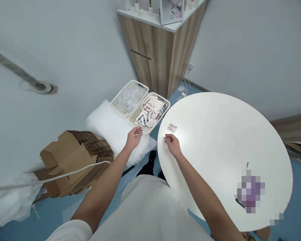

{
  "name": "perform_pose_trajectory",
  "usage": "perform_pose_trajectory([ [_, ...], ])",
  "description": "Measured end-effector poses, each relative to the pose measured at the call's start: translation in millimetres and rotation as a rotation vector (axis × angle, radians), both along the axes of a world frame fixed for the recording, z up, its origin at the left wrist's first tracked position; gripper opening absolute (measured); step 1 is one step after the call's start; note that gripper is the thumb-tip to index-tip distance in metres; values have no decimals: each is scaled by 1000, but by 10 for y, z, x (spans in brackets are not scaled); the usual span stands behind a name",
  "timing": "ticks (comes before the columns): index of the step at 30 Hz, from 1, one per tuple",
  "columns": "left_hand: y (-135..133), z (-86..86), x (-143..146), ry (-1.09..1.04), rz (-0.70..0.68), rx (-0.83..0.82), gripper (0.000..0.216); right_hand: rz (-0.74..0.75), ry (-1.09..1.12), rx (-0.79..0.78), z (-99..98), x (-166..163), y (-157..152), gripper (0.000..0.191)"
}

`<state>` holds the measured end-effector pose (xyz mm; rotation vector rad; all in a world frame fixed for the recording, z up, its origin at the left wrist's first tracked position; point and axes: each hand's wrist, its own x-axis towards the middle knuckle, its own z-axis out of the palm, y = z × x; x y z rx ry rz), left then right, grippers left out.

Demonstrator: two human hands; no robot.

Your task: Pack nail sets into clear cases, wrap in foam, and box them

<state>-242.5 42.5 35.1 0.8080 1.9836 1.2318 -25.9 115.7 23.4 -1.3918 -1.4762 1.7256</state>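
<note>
My left hand (134, 138) hovers at the near corner of a white plastic basket (165, 106) filled with cards of press-on nails (142, 119). Its fingers are loosely bent, with a gap at the thumb, and I see nothing held in them. Over the left edge of the round white table (215, 144) is my right hand (173, 144), fingers half curled and apart from the thumb, with nothing visible in it. Just beyond its fingertips, a card of pinkish press-on nails (172, 128) lies flat on the table.
A second white basket (115, 100) with clear plastic bags adjoins the first. White foam sheets (107, 124) and folded brown cardboard boxes (67, 150) are stacked at left. A blurred purple item (253, 189) lies on the table. Behind stands a wooden cabinet (158, 50).
</note>
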Motion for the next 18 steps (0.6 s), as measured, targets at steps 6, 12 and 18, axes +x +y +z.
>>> perform_pose_trajectory([
  [6, -126, 49, -648, 58, 138, -47, 31, 194, -47, 45, 129, -533, 82, 28],
  [12, 129, 39, -1228, -53, 179, -20, 33, 298, -74, 91, 58, -1338, 324, 29],
  [18, 678, 13, -1769, -292, 218, 74, 37, 276, -17, 115, 50, -2101, 726, 39],
])
